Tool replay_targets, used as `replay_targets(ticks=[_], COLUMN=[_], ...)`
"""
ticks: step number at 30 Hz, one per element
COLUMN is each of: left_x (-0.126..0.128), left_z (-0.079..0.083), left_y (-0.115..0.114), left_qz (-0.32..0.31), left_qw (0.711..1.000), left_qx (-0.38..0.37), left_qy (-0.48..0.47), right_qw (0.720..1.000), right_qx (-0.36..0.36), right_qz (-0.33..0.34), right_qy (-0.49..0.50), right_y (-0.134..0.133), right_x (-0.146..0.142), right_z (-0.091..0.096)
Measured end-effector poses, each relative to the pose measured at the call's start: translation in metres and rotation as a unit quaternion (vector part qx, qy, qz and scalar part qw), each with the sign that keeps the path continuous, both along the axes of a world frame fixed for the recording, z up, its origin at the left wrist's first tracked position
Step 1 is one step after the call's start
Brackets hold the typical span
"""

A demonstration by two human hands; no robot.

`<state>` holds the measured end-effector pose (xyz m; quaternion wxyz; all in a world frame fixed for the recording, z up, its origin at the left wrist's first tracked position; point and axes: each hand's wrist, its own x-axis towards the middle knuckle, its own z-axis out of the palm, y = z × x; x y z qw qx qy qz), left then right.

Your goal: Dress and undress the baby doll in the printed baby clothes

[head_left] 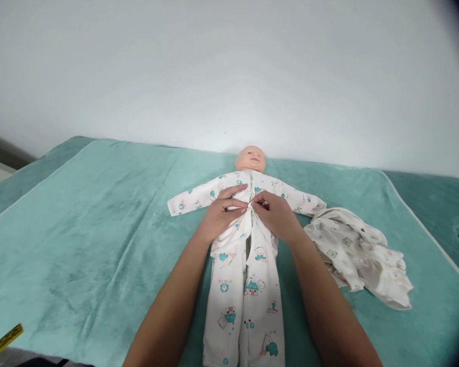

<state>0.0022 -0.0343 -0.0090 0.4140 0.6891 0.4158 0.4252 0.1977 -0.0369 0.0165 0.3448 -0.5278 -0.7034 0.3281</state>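
Observation:
A baby doll [251,158] lies on its back in the middle of a teal blanket [99,229], head toward the wall. It wears a white printed sleepsuit [245,290] with both sleeves spread out. My left hand [222,216] and my right hand [276,214] meet over the doll's chest. Each hand pinches one edge of the sleepsuit's front opening, and the fingertips touch at the centre. Below the hands the front gapes a little.
A second white printed garment [361,255] lies crumpled on the blanket just right of the doll. A plain white wall [229,76] rises behind. A yellow strip [3,342] shows at the bottom left corner.

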Motion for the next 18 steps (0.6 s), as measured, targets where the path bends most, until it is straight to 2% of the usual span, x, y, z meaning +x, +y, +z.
replay_targets(ticks=[4,9,11,15,18], left_x=[0.001,0.001,0.001,-0.002,-0.001], left_z=[0.000,0.000,0.002,0.007,0.010], left_y=[0.000,-0.001,-0.001,-0.003,-0.005], left_qz=[-0.003,-0.011,-0.010,-0.004,0.003], left_qw=[0.999,0.996,0.996,0.999,1.000], left_qx=[-0.018,-0.050,-0.052,-0.031,-0.002], left_qy=[-0.039,-0.076,-0.069,-0.019,0.027], right_qw=[0.999,0.994,0.997,0.998,0.995], right_qx=[0.029,0.098,0.076,-0.017,-0.030], right_qz=[0.002,0.020,0.021,-0.003,-0.020], right_qy=[-0.022,-0.052,-0.025,0.058,0.092], right_y=[-0.002,-0.004,-0.003,-0.002,-0.002], right_x=[-0.002,-0.005,-0.004,0.000,0.000], right_z=[0.002,-0.003,-0.005,-0.005,-0.004])
